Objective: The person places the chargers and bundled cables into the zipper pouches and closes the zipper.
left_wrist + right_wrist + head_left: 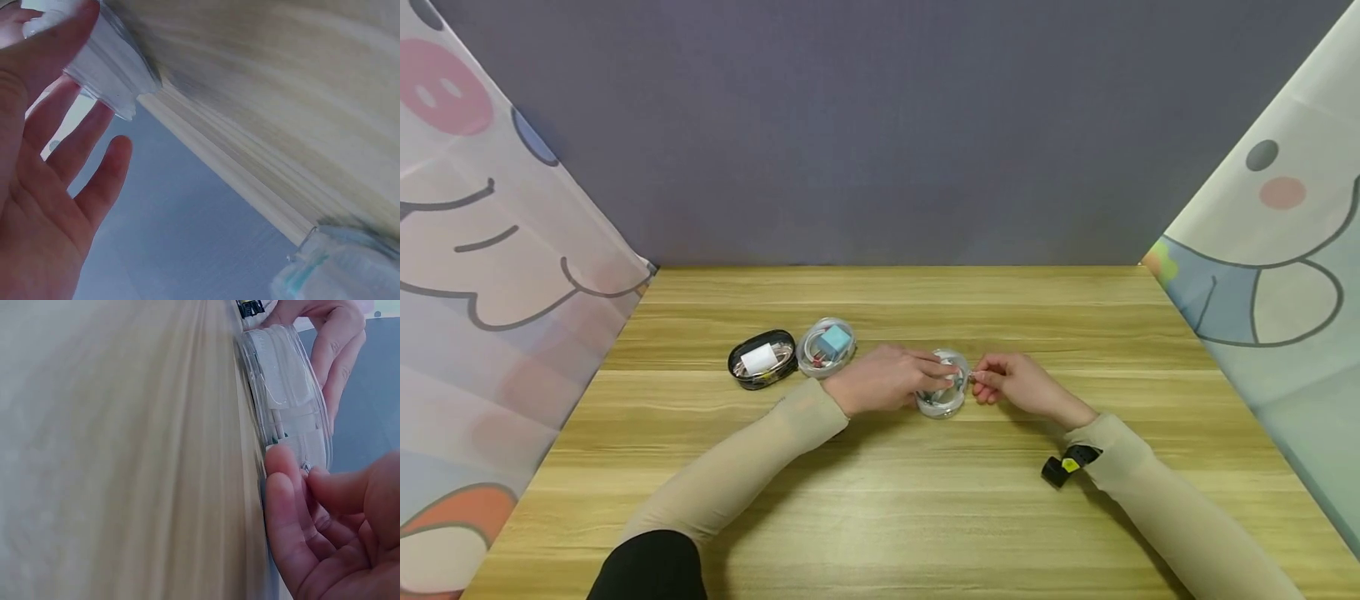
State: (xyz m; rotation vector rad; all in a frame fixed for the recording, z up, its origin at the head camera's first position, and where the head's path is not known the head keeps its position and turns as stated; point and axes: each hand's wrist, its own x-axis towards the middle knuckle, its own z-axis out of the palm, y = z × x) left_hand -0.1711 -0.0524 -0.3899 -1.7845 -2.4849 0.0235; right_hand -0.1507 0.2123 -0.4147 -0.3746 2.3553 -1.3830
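A round clear zip case (942,408) with white trim lies on the table and has a white cable inside. My left hand (883,379) holds it from the left, its fingers over the top and its thumb against the side. At the case's right edge, my right hand (1018,385) pinches the small metal zipper pull (305,467) between thumb and fingers. The left hand partly covers what is in the case.
Left of the hands are a second clear round case (805,367) with a light-blue charger (834,342) and a black-rimmed case (763,382) with a white charger (759,358) and cable. A grey wall (895,133) stands behind the wooden table (925,517).
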